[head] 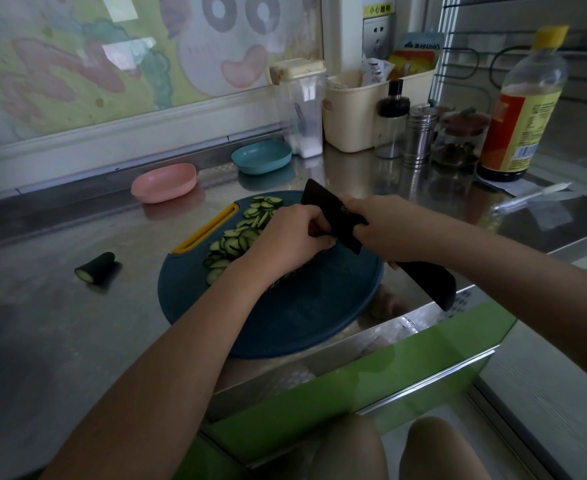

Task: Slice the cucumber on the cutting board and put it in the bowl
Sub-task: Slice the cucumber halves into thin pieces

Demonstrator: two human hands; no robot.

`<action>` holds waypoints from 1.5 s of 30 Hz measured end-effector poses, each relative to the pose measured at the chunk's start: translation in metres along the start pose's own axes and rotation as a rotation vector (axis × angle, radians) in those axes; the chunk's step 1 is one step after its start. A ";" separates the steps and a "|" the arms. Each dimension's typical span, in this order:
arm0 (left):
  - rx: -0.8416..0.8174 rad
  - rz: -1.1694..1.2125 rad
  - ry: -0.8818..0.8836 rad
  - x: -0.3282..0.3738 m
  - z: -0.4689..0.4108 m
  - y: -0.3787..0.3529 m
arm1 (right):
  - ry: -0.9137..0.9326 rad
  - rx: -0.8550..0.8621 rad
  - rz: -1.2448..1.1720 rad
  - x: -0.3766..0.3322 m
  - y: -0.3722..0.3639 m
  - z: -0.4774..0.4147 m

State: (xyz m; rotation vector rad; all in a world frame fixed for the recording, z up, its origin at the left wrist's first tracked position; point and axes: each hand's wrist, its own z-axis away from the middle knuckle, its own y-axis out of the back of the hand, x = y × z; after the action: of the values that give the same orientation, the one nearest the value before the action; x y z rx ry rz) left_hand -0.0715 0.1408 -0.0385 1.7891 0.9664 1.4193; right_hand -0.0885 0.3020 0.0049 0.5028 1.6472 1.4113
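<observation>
Slices (247, 233) lie heaped on the board (285, 323) just beyond my left fingers (307, 215), out of the blade's way. Those fingers curl against the flat of the knife (323, 206); whether they pinch a last piece I cannot tell. My right fingers (358, 207) clamp its handle, I judge to steady the cut. A stub (95, 267) sits on the worktop (77, 323) well to their left. The pink bowl (164, 183) and blue bowl (261, 156) wait beyond. The far yellow sign (377, 9) reads 小心触电.

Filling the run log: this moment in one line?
stage: slicing; left hand: curled against knife, grip hidden; right hand: grips knife; cucumber slices: on cutting board; pink bowl, teal bowl: no slices visible; cucumber end: on counter
</observation>
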 end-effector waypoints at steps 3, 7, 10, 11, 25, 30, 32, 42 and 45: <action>0.002 0.007 0.002 0.000 0.000 -0.001 | -0.013 -0.003 0.009 0.001 -0.007 -0.005; 0.000 0.024 0.021 -0.001 0.000 -0.001 | -0.023 0.019 0.013 -0.001 -0.020 -0.008; -0.003 0.036 0.025 0.000 -0.001 0.000 | -0.026 0.038 0.023 0.001 -0.021 -0.005; -0.003 0.041 0.024 0.000 -0.001 0.000 | -0.021 0.042 0.032 0.001 -0.020 -0.004; 0.004 0.032 0.013 -0.001 0.000 0.001 | 0.017 0.047 -0.011 0.002 -0.005 0.009; 0.008 0.041 0.003 0.000 0.001 0.001 | 0.000 0.038 -0.037 0.001 -0.004 0.010; 0.008 0.039 0.006 0.000 0.001 0.001 | 0.002 0.029 -0.025 0.001 -0.005 0.010; 0.009 0.026 0.020 0.001 0.000 0.001 | 0.003 -0.006 0.029 0.001 -0.008 0.003; 0.009 0.023 0.023 0.001 0.000 0.002 | -0.015 0.008 0.055 0.000 -0.020 -0.002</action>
State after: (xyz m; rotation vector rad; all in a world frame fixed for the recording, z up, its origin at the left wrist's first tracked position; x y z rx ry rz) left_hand -0.0711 0.1410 -0.0366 1.7995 0.9682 1.4551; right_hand -0.0851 0.2956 -0.0134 0.5660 1.6386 1.4385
